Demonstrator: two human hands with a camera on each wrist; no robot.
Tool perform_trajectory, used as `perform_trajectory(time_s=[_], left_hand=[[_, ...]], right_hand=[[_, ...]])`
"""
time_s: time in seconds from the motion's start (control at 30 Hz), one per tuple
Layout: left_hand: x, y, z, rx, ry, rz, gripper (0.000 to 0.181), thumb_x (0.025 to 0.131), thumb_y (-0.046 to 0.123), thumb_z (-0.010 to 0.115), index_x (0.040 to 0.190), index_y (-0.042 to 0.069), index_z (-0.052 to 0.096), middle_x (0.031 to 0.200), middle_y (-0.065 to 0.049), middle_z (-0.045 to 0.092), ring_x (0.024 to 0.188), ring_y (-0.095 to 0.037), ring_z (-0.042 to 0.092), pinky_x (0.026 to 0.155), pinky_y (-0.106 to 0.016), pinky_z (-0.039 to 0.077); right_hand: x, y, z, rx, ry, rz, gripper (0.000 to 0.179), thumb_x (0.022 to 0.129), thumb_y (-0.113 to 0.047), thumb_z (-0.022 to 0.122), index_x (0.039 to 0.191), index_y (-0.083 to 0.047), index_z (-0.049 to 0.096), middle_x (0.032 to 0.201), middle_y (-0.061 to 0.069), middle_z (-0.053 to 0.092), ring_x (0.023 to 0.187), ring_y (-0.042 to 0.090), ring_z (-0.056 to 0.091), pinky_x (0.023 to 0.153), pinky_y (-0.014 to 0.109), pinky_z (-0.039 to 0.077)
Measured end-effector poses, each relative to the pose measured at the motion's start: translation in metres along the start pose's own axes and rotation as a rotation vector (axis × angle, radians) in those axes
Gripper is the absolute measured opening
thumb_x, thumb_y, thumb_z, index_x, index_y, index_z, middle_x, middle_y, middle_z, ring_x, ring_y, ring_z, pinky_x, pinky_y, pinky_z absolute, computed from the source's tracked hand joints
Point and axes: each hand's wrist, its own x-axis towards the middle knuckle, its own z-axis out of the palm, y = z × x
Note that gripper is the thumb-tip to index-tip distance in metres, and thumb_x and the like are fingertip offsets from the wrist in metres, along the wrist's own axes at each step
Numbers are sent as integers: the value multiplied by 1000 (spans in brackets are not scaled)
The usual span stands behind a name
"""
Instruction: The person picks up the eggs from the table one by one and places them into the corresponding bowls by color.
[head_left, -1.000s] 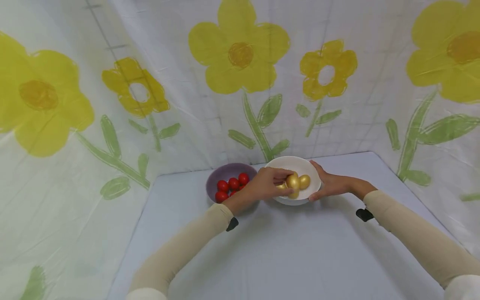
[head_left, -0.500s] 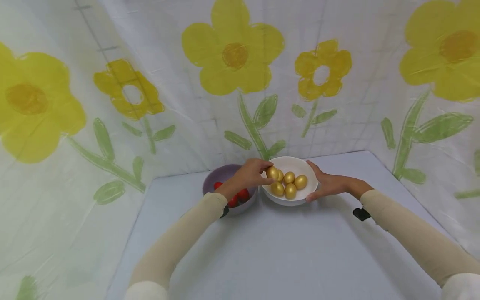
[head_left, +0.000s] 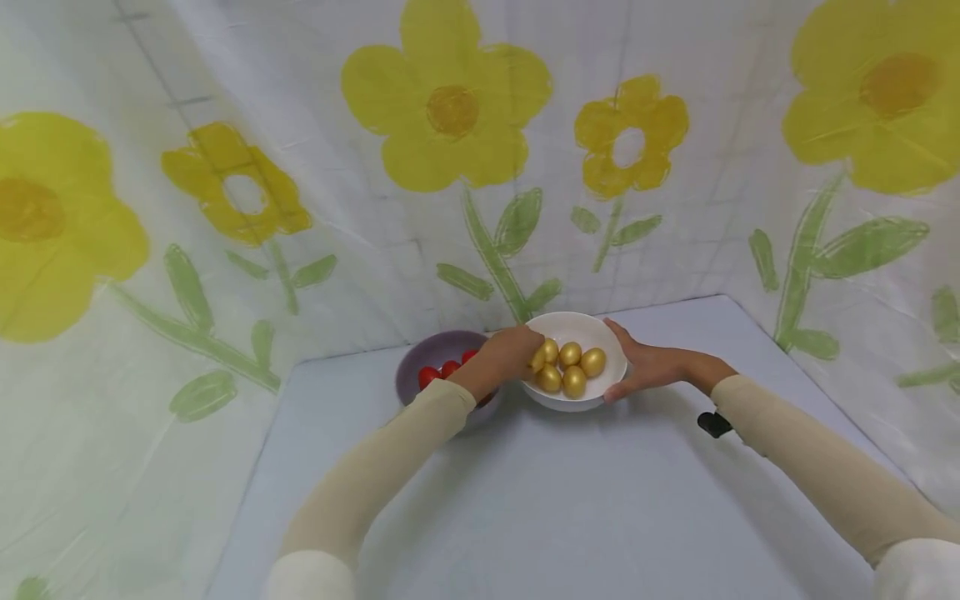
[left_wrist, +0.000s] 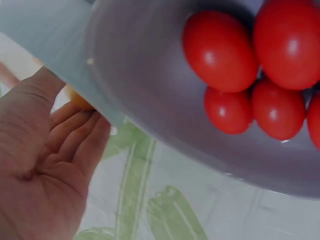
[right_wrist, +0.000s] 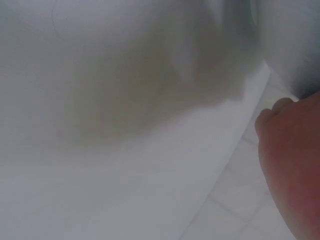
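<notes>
In the head view a white bowl [head_left: 566,403] with several golden eggs [head_left: 574,382] stands on the table. My left hand [head_left: 512,357] is at its left rim with the wrist turned over, pinching a golden egg [left_wrist: 78,99] that is mostly hidden by the fingers. Around the bowl's right side my right hand [head_left: 649,365] holds on, thumb in front and fingers behind. Just left stands a purple bowl [head_left: 408,375] with several red eggs [left_wrist: 221,51], partly covered by my left forearm. The right wrist view shows only part of the right hand [right_wrist: 295,160].
The pale tabletop [head_left: 570,508] reaches toward me in front of both bowls. Behind and at the sides hangs a white curtain [head_left: 360,275] printed with yellow flowers. A dark strap end [head_left: 714,424] hangs beneath the right wrist.
My left hand has drawn from the white bowl's middle to its left rim with a golden egg, and its wrist has rolled over. My right hand keeps its hold on the bowl.
</notes>
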Motion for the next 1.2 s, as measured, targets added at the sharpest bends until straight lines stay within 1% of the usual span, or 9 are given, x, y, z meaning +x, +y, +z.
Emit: perform_trajectory(time_s=[0.1, 0.2, 0.33, 0.47, 0.8, 0.9, 1.0, 1.07, 1.2], left_hand=[[3, 5, -3, 77, -33, -17, 15, 95, 12, 77, 110, 13, 74, 99, -1, 69, 84, -16, 60, 75, -28, 54], [5, 9, -5, 128, -80, -49, 23, 93, 12, 79, 116, 15, 73, 108, -2, 70, 90, -18, 63, 77, -30, 57], [5, 13, -3, 174, -127, -95, 29, 98, 11, 73, 126, 18, 72, 116, -4, 70, 97, -19, 66, 81, -31, 59], [2, 14, 0, 148, -121, -136, 30, 103, 11, 65, 130, 20, 72, 115, -3, 71, 96, -19, 66, 82, -32, 59], [-5, 10, 2, 101, -105, -190, 23, 104, 10, 63, 122, 17, 74, 116, -5, 71, 98, -21, 67, 83, -34, 59], [-6, 8, 3, 66, -105, -182, 24, 104, 11, 62, 124, 16, 74, 115, -6, 71, 97, -20, 66, 83, -33, 58], [-5, 4, 5, -8, -93, -141, 24, 104, 17, 66, 126, 14, 73, 110, -4, 69, 94, -18, 64, 82, -30, 56], [-8, 0, 1, -94, -69, -133, 33, 103, 21, 68, 135, 12, 70, 120, -5, 71, 105, -19, 66, 91, -32, 56], [-25, -9, -14, -251, 52, -91, 50, 107, 32, 64, 150, 7, 59, 140, -9, 68, 128, -24, 64, 109, -38, 51]], right_hand=[[1, -2, 2, 8, 5, -4, 140, 88, -45, 86, 163, -18, -29, 173, 23, -16, 160, 46, 2, 123, 71, 18], [2, -3, 4, 4, 8, -4, 139, 89, -43, 85, 164, -17, -28, 174, 23, -15, 160, 46, 2, 123, 71, 18], [7, -7, 5, 3, -4, -8, 137, 90, -42, 85, 164, -17, -28, 174, 22, -15, 161, 45, 3, 124, 70, 18], [13, -13, 7, 20, -25, -15, 140, 88, -44, 86, 164, -17, -29, 174, 22, -16, 161, 44, 1, 124, 69, 17], [24, -14, 7, 5, -36, -47, 142, 86, -46, 87, 164, -16, -28, 173, 22, -17, 160, 45, 0, 124, 70, 15], [25, -15, 5, -2, -47, -45, 143, 86, -48, 87, 163, -15, -29, 173, 24, -19, 160, 47, -2, 124, 71, 14], [19, -16, 5, -10, -54, -20, 143, 86, -48, 86, 163, -12, -30, 172, 25, -21, 160, 48, -4, 124, 71, 14], [13, -17, 2, -32, -56, 2, 143, 87, -50, 85, 163, -9, -29, 172, 26, -21, 160, 49, -4, 124, 71, 13], [0, -22, -7, -92, -55, 45, 137, 91, -55, 79, 163, -4, -25, 172, 25, -23, 159, 49, -8, 124, 72, 11]])
